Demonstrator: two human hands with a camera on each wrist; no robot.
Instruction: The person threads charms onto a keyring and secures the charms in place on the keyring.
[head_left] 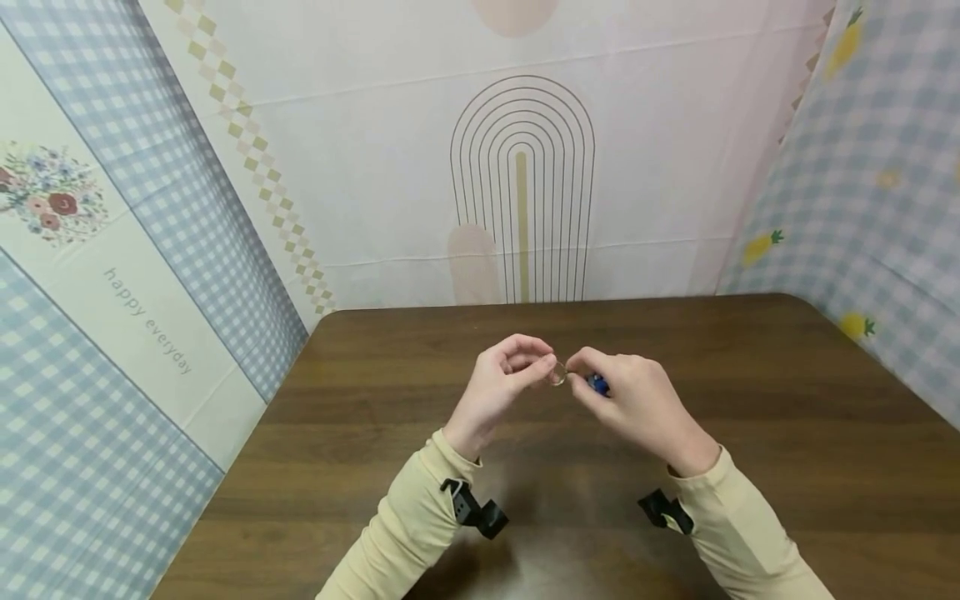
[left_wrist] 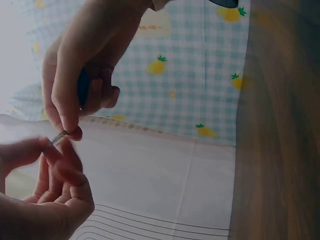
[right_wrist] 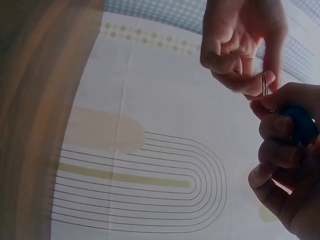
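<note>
Between the two hands, above the table, is a thin metal key ring (head_left: 559, 379). My left hand (head_left: 501, 385) pinches one side of it between thumb and fingertips. My right hand (head_left: 639, 402) pinches the opposite side, where a small metal link (right_wrist: 273, 111) joins the ring. A rounded blue pendant (right_wrist: 301, 125) sits within the curled fingers of the right hand, which cover part of it. In the right wrist view the ring appears edge-on, as two close parallel wires. The left wrist view shows only a sliver of the blue pendant (left_wrist: 83, 88).
A dark brown wooden table (head_left: 360, 450) lies under both hands. Behind it hangs a white cloth (head_left: 375, 183) with printed arches. Blue checked cloths (head_left: 885, 208) stand along both sides. Each sleeve bears a black wrist camera (head_left: 476, 510).
</note>
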